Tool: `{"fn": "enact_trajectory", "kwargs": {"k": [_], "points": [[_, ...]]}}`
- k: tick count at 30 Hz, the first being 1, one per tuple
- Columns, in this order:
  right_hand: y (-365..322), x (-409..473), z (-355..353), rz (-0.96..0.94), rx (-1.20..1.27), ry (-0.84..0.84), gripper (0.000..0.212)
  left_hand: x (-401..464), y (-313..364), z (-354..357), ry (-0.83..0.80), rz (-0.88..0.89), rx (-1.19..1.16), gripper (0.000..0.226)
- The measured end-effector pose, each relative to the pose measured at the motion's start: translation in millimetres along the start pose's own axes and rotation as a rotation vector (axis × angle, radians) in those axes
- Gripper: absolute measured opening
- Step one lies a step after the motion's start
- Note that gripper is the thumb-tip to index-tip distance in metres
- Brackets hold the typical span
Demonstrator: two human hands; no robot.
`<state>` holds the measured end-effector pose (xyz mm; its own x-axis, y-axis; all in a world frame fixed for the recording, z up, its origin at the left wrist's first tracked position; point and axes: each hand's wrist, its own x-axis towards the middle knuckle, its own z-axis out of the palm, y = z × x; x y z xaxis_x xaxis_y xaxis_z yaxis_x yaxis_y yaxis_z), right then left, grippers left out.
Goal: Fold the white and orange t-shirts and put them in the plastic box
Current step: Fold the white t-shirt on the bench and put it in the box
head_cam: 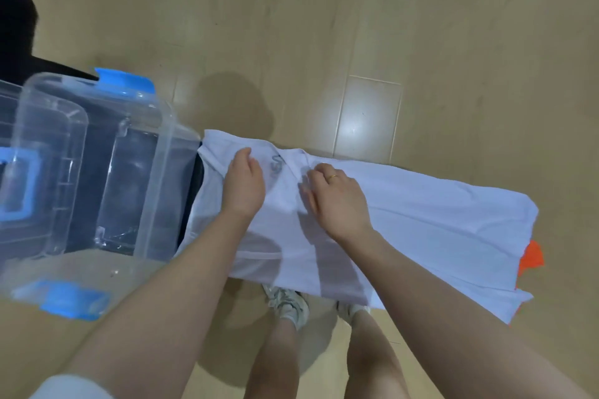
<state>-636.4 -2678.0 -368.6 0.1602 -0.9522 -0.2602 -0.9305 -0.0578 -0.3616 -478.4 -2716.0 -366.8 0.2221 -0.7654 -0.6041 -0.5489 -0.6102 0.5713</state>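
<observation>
The white t-shirt (421, 220) lies spread over a narrow dark surface, its collar and grey print near the far edge. My left hand (244, 183) rests on the shirt just left of the print, fingers loosely curled. My right hand (334, 196), with a ring, sits on the fabric right of the print, its fingertips bent into the cloth. Only a corner of the orange t-shirt (531, 257) peeks out from under the white one at the right. The clear plastic box (152, 191) with blue latches stands open to the left, touching the shirt's edge.
The box's clear lid (48, 139) with a blue handle lies across the box at the far left. A black object (16, 26) sits behind it. Wooden floor lies beyond, and my feet in pale sneakers (287, 303) stand below the surface's near edge.
</observation>
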Motion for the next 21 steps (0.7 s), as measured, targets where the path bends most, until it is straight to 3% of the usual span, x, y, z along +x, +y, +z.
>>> {"fn": "enact_trajectory", "kwargs": {"k": [5, 8, 10, 12, 15, 17, 19, 21], "points": [[-23, 44, 13, 0.2, -0.016, -0.084, 0.046, 25, -3, -6, -0.045, -0.172, -0.222, 0.032], [-22, 72, 13, 0.38, -0.018, -0.266, 0.061, 30, -3, -5, -0.008, -0.191, -0.263, 0.034], [-20, 87, 12, 0.433, 0.119, -0.377, 0.055, 32, -5, -7, 0.015, -0.176, -0.234, 0.035], [-19, 94, 7, 0.416, 0.25, -0.377, 0.042, 34, -7, -8, 0.044, -0.125, -0.17, 0.033], [-22, 93, 0, 0.299, 0.187, -0.294, 0.024, 29, -6, -9, 0.072, -0.084, -0.135, 0.026], [-26, 81, 2, 0.061, 0.003, -0.116, 0.02, 26, -1, -10, 0.089, -0.108, -0.197, 0.03], [-30, 62, 7, -0.188, -0.14, 0.072, 0.013, 27, 10, -12, 0.119, -0.207, -0.256, 0.036], [-29, 45, 14, -0.343, -0.231, 0.145, 0.015, 34, 18, -13, 0.158, -0.365, -0.282, 0.04]]}}
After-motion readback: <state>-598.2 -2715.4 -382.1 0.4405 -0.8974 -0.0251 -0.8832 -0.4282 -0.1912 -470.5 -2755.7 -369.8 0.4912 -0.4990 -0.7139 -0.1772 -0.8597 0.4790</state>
